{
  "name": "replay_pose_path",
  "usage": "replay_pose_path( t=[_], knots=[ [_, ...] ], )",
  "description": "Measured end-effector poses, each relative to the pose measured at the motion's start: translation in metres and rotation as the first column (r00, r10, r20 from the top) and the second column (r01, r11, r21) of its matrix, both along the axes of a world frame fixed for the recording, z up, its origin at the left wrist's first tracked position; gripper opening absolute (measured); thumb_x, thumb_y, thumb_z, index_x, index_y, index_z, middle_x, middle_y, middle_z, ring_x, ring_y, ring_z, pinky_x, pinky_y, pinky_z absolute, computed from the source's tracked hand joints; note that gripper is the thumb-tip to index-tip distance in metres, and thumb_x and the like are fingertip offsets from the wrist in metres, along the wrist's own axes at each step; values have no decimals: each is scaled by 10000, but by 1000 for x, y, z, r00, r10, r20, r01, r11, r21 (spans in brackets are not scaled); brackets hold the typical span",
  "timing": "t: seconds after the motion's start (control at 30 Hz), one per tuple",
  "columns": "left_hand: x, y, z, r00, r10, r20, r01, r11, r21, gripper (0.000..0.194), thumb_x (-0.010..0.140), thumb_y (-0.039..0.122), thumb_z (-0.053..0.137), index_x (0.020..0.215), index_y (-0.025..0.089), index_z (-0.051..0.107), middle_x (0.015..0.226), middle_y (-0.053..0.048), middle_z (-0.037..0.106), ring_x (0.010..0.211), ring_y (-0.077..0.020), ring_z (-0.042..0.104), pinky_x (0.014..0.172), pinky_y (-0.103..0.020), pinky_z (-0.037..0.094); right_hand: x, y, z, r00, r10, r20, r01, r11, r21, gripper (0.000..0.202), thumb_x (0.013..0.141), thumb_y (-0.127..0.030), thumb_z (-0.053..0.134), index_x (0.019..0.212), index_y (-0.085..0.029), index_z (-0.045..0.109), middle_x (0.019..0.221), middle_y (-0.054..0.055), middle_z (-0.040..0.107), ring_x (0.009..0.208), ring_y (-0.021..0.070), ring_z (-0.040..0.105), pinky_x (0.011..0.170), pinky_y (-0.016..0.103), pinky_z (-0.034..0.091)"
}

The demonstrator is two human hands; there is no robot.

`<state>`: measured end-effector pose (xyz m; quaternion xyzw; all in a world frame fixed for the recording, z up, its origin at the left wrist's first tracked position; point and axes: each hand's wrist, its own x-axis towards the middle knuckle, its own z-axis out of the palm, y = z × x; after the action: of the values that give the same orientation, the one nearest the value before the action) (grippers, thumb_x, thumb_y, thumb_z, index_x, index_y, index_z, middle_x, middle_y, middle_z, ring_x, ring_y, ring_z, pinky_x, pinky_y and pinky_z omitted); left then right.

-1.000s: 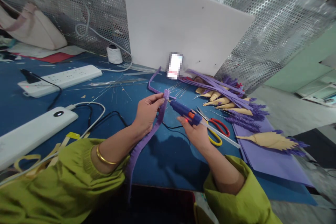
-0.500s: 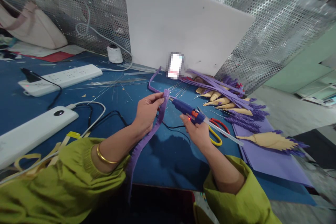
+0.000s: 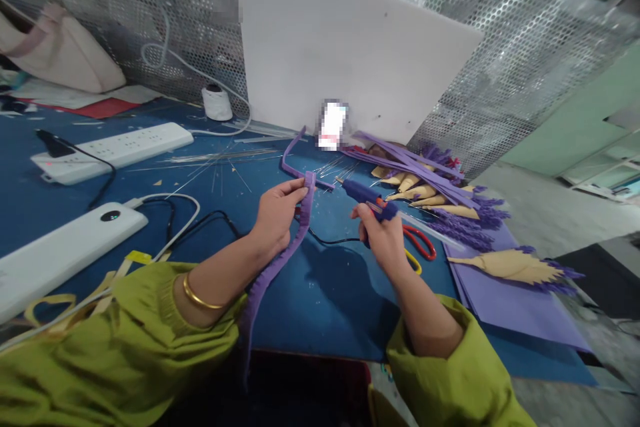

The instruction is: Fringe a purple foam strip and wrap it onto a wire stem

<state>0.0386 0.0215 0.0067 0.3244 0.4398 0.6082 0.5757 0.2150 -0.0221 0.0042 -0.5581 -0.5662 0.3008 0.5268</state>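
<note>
The left hand (image 3: 275,219) pinched the top of a purple strip (image 3: 279,260) between thumb and fingers, the strip trailing past the near edge of the desk (image 3: 310,327); the right hand (image 3: 384,240) was wrapped around a blue glue gun (image 3: 361,193), its nozzle apart from the strip; a clear stick (image 3: 430,228) jutted from its rear; rightward, a tan wrapper (image 3: 510,267) held purple sprigs (image 3: 571,273); the pale bag (image 3: 70,57) hid its contents.
</note>
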Motion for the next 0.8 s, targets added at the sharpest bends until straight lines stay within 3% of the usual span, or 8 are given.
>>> replay_pose_path(
  t=[0.1, 0.23, 0.3, 0.4, 0.53, 0.67, 0.8],
  knots=[
    [0, 0, 1, 1000, -26, 8, 27, 998, -64, 215, 568, 246, 797, 769, 184, 751, 727, -31, 715, 579, -105, 561, 546, -231, 410, 12, 15, -6, 991, -15, -136, -2, 992, -126, 435, 784, -586, 628, 854, -157, 618, 747, 39, 702, 380, 73, 452, 379, 219, 322],
    [0, 0, 1, 999, -36, 31, 39, 994, -99, 189, 573, 208, 791, 755, 184, 748, 739, -32, 714, 557, -94, 545, 529, -229, 396, 25, 28, -17, 918, 44, -393, -187, 924, -334, 396, 703, -522, 723, 797, -152, 620, 782, 65, 718, 420, 71, 480, 410, 217, 401],
    [0, 0, 1, 998, -34, 49, 39, 994, -103, 165, 589, 180, 775, 752, 182, 751, 728, -34, 711, 540, -85, 527, 511, -219, 382, 27, 31, -21, 920, 92, -381, -255, 879, -402, 385, 726, -514, 696, 798, -140, 644, 742, 68, 704, 447, 84, 506, 428, 219, 433],
    [-1, 0, 4, 997, -21, 74, 28, 995, -96, 140, 602, 151, 751, 740, 176, 754, 724, -42, 716, 531, -79, 511, 495, -206, 373, 30, 33, -25, 992, 115, -51, -126, 875, -468, 441, 821, -563, 563, 803, -132, 655, 647, 60, 668, 487, 125, 565, 468, 244, 475],
    [-2, -1, 8, 996, -11, 87, 18, 997, -75, 137, 610, 156, 739, 745, 169, 759, 745, -55, 733, 548, -85, 518, 511, -207, 385, 39, 37, -27, 952, 22, 304, 117, 895, -430, 490, 784, -635, 576, 647, -165, 600, 599, 56, 635, 553, 186, 604, 504, 272, 442],
    [-3, -3, 9, 996, -11, 88, 13, 999, -30, 172, 597, 182, 753, 769, 167, 761, 752, -52, 735, 565, -94, 524, 519, -216, 388, 48, 33, -20, 814, -73, 576, 303, 900, -314, 498, 731, -589, 677, 480, -200, 490, 605, 106, 617, 718, 266, 627, 578, 295, 374],
    [-2, -3, 8, 997, -16, 71, 17, 1000, -7, 195, 584, 214, 776, 773, 170, 759, 746, -43, 728, 582, -100, 538, 528, -218, 394, 44, 27, -8, 531, -121, 839, 370, 924, -100, 395, 876, -528, 557, 677, -194, 629, 725, 102, 677, 756, 245, 633, 604, 298, 338]
  ],
)
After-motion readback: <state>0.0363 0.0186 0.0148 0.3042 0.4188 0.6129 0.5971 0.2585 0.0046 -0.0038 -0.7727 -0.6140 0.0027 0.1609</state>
